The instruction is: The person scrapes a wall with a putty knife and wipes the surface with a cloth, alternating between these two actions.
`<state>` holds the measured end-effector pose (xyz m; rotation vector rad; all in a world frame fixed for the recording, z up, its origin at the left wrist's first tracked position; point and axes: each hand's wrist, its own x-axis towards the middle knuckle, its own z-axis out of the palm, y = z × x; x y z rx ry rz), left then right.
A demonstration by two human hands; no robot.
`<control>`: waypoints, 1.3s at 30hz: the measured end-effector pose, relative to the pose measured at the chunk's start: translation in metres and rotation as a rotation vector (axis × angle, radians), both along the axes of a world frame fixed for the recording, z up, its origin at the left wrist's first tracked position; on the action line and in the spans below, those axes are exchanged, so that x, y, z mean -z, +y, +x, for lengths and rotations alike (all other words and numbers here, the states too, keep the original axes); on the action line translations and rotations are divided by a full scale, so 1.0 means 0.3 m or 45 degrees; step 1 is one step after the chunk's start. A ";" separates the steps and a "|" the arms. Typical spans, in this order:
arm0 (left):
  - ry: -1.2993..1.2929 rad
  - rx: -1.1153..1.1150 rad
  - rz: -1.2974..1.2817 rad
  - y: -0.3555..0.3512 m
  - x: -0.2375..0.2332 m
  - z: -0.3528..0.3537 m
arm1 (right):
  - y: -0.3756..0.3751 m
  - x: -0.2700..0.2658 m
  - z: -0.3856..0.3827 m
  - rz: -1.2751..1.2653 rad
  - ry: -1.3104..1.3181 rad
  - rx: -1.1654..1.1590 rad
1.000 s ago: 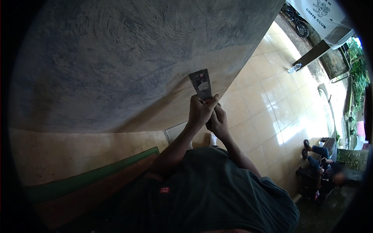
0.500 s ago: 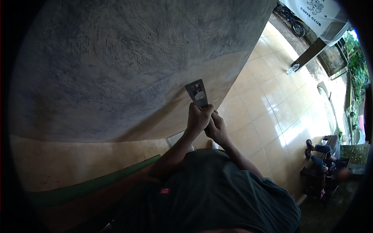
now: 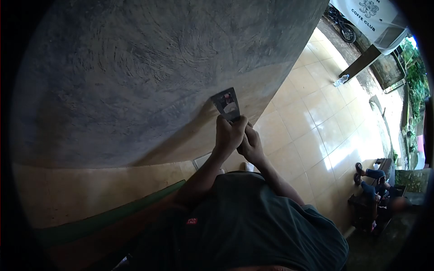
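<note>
Held out in front of me is a putty knife (image 3: 228, 105), its grey blade flaring toward the far end and carrying a printed label. The blade's wide edge is right at the rough grey wall (image 3: 149, 72). My left hand (image 3: 229, 134) is closed around the knife just below the blade, thumb toward the label. Close against it on the right, my right hand (image 3: 251, 143) is also closed, gripping lower down; the handle is hidden inside the two hands.
The wall ends at a corner right of the knife, with glossy floor tiles (image 3: 312, 131) beyond. A plastic bottle (image 3: 342, 80) lies by a post (image 3: 361, 62). At right a person (image 3: 373, 185) sits on a bench. A green-edged ledge (image 3: 113, 211) runs at lower left.
Both hands and the putty knife have shifted slightly up and to the left along the wall. The grip looks the same.
</note>
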<state>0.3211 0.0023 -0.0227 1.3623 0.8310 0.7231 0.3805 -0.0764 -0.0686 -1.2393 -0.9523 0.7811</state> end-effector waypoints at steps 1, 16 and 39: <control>0.000 -0.001 -0.003 -0.004 0.000 0.000 | -0.014 -0.025 0.003 -0.003 0.000 -0.001; 0.034 0.054 -0.019 -0.034 0.083 -0.006 | -0.069 0.011 -0.033 -0.105 0.148 0.039; -0.058 0.145 -0.147 -0.032 0.093 -0.004 | -0.083 0.045 -0.030 -0.164 0.255 -0.007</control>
